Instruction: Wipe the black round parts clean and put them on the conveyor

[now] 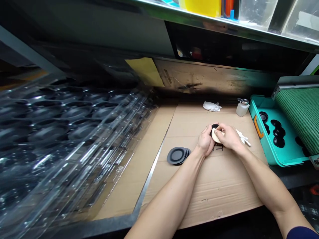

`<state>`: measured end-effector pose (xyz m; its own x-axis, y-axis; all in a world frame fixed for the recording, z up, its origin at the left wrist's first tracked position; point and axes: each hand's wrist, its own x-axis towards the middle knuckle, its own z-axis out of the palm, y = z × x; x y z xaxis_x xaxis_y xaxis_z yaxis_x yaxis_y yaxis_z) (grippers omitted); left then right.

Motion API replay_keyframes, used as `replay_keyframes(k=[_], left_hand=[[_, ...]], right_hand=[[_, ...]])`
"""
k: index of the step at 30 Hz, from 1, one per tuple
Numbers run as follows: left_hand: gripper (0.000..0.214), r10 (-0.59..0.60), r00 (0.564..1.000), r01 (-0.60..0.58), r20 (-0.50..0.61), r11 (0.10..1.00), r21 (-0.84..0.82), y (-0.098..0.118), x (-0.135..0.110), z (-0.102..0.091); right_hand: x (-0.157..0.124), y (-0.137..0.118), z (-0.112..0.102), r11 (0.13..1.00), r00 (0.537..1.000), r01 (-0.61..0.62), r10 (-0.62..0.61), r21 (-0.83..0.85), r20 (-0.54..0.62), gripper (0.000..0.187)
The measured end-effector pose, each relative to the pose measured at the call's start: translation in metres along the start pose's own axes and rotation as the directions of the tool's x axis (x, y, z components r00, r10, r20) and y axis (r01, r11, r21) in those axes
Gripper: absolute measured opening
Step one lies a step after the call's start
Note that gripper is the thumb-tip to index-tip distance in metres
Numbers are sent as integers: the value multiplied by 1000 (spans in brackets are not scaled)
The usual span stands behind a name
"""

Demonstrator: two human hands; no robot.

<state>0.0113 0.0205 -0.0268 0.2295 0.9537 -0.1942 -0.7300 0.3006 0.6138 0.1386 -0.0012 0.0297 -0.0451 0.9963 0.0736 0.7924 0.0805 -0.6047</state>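
Observation:
My left hand (205,141) is closed around a round black disc (214,127), held just above the cardboard sheet (219,186). My right hand (229,136) presses a pale cloth pad (216,135) against the disc's face, fingers curled on it. A small overlapping stack of dark grey discs (177,155) lies on the cardboard to the left of my left wrist.
A teal bin (274,159) at the right holds several black discs (278,132), beside a green ribbed conveyor belt (301,116). A small white pump bottle (242,107) and a crumpled white wipe (211,106) sit at the back. Clear plastic trays (62,132) are stacked at the left.

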Motion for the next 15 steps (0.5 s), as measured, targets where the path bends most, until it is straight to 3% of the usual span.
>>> replay_keyframes(k=[2, 6, 9, 11, 15], left_hand=[[30, -11, 1000, 11, -3, 1000, -3, 1, 0, 0], [30, -1, 999, 1, -34, 1000, -9, 2, 1, 1], [33, -39, 999, 38, -25, 999, -24, 2, -1, 2], [33, -58, 998, 57, -7, 998, -22, 2, -2, 1], [32, -24, 1000, 24, -10, 1000, 13, 0, -1, 1]], right_hand=[[0, 0, -3, 998, 999, 1, 3, -69, 54, 15], [1, -1, -2, 981, 994, -87, 75, -173, -77, 24], [3, 2, 0, 996, 999, 46, -45, -77, 19, 21], [5, 4, -1, 997, 995, 66, -63, -28, 76, 16], [4, 7, -4, 999, 997, -46, 45, -23, -60, 17]])
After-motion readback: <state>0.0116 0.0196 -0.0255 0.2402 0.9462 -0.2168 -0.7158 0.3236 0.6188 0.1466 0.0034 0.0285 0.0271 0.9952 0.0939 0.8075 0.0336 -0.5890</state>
